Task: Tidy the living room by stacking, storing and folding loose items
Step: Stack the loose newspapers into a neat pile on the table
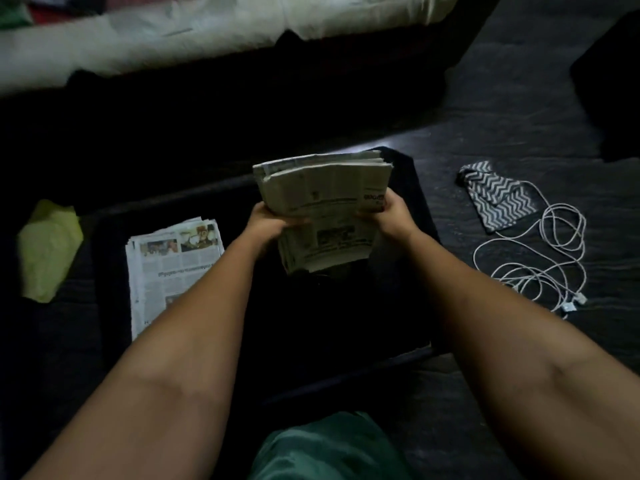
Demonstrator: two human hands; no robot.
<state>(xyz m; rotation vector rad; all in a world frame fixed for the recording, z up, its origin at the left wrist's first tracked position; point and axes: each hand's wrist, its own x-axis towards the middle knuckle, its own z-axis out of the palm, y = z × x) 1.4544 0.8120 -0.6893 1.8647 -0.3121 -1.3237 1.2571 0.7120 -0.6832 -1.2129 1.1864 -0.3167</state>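
Newspaper bundle (323,209) sits clamped between your left hand (268,221) and right hand (389,211), fingers curled round its side edges, held above the dark tray (420,188). Thick folded stack, likely hefty but floppy, with loose sheets prone to sliding; you'd best keep your fingers under the fold, thumbs pressing on top. Second newspaper pile (173,268) lies flat, left of your left fingers.

1. Dark, grained floor (512,109), dimly lit.
2. Bed (194,39) with pale sheet along the top edge; black shadow beneath.
3. Dark furniture (613,84) at far right, indistinct.
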